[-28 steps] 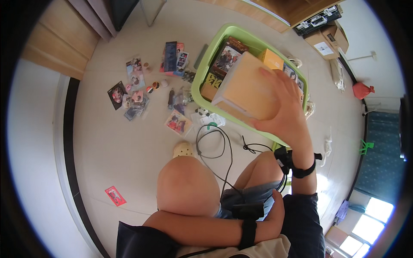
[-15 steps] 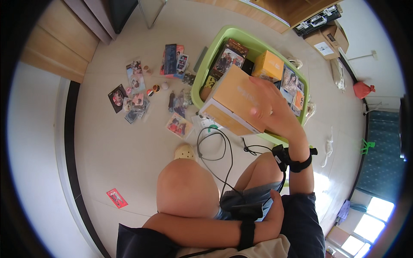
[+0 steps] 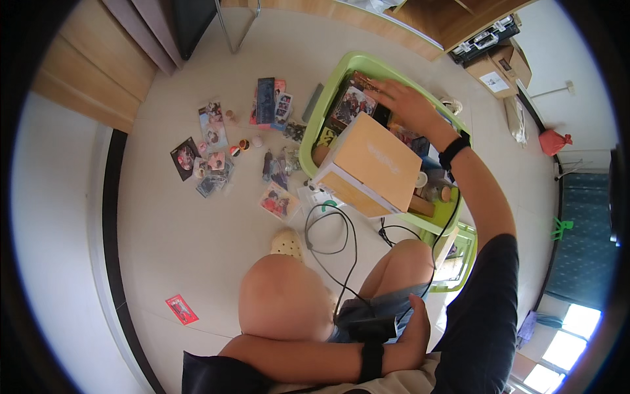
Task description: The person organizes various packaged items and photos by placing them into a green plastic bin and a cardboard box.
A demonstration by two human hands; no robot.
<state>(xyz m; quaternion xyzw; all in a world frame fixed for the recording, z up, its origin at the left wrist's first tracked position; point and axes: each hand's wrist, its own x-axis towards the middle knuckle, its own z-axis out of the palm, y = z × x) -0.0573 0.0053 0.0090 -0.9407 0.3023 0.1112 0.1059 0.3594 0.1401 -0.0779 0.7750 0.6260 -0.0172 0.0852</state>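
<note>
My right hand (image 3: 415, 110) reaches over the far part of a green plastic bin (image 3: 342, 64), fingers stretched out and apart. Its fingertips are at a dark illustrated box (image 3: 354, 104); whether they touch it I cannot tell. A large orange-yellow cardboard box (image 3: 379, 161) sits at the bin's near side, overhanging the rim, with no hand on it. My left hand (image 3: 412, 331) lies across my lap beside my raised knee. Its thumb points up and away, its other fingers are mostly hidden, and nothing shows in it.
Cards and photo prints (image 3: 213, 125) lie about the floor left of the bin, with small round trinkets (image 3: 244, 144). A black cable (image 3: 351, 262) loops before my knees. A green-framed container (image 3: 459, 262) stands at the bin's near right. A red card (image 3: 181, 309) lies at lower left.
My right hand has let go of the orange-yellow box and moved to the far side of the bin. The box stays at the near rim. My left hand has hardly moved.
</note>
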